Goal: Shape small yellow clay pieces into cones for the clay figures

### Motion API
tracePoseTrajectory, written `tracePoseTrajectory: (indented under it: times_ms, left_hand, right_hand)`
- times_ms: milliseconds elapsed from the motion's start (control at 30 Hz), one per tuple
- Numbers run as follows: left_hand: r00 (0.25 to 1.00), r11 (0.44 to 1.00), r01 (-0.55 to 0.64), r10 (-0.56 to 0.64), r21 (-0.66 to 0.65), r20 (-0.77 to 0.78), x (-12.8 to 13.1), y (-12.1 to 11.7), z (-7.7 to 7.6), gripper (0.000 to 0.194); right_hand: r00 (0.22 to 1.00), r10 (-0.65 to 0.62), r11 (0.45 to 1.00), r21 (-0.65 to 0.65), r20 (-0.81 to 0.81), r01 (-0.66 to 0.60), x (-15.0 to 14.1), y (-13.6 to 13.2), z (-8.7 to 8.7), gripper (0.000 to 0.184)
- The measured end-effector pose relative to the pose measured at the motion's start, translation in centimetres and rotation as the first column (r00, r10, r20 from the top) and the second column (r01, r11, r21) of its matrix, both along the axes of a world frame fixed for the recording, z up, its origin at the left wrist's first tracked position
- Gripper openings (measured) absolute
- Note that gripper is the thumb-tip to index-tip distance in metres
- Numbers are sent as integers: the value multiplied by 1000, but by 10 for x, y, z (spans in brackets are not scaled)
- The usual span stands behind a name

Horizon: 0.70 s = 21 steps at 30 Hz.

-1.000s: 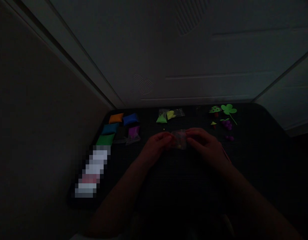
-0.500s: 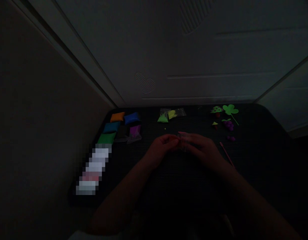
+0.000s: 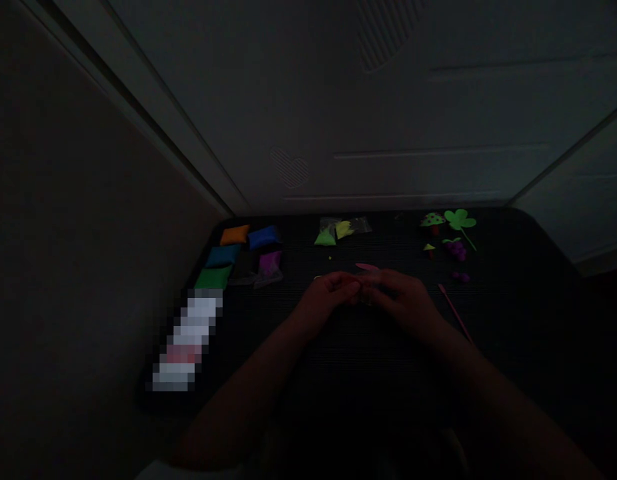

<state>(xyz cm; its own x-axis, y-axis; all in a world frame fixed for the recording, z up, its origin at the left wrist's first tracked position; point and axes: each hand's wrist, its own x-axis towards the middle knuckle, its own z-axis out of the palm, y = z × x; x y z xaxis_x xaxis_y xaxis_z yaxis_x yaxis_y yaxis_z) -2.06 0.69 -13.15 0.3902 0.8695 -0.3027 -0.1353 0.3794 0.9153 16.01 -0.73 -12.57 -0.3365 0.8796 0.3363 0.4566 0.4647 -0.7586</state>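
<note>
Both hands meet over the middle of the dark table. My left hand (image 3: 331, 295) is closed on a clear plastic packet (image 3: 367, 277) that has something red in it, seemingly modelling clay. Its fingers cover most of the red part. With fingertips pinched, my right hand (image 3: 399, 292) grips the packet's clear side. Just beyond the fingers lies a flat pink modelling tool (image 3: 367, 267). A longer pink stick tool (image 3: 455, 313) rests to the right of my right hand. The dim light hides fine detail.
Clay packets in several colours, including an orange packet (image 3: 235, 235), lie at the left. A blurred bright panel (image 3: 188, 340) sits nearer. Green and yellow packets (image 3: 333, 231) lie at the back. A clay mushroom (image 3: 433, 221), green clover (image 3: 459, 219) and purple grapes (image 3: 456, 250) stand right.
The fingers have shifted on the packet, and less of its red part shows. My right fingertips have drawn closer to my left, and more of the flat pink tool is uncovered.
</note>
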Motion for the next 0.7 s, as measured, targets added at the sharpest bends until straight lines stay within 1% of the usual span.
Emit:
tracePoseTrajectory:
  times_ms: [200,400,533,633,700]
  left_hand:
    - [1000,1000,6,-6,-1,9,1,0,-2,22]
    - [1000,1000,-13,13,-15,-2,3,0,-2,21]
    - [1000,999,-31,31,-16,5,2,1,-2,20]
    - [999,999,-45,45,-18,18,-1,5,-2,18]
    - [997,998,-63,64,-23,31,-5,9,-1,18]
  right_hand:
    - [997,-38,999,30,71,36,1,0,-4,24]
    - [995,-67,998,3,74,67,-1,0,-9,18]
    - [998,-66,995,-78,12,66,-1,-1,-5,16]
    - [994,-59,982,-186,-90,42,1,-1,2,13]
    - [979,-106,961,-272,-175,56,4,0,7,10]
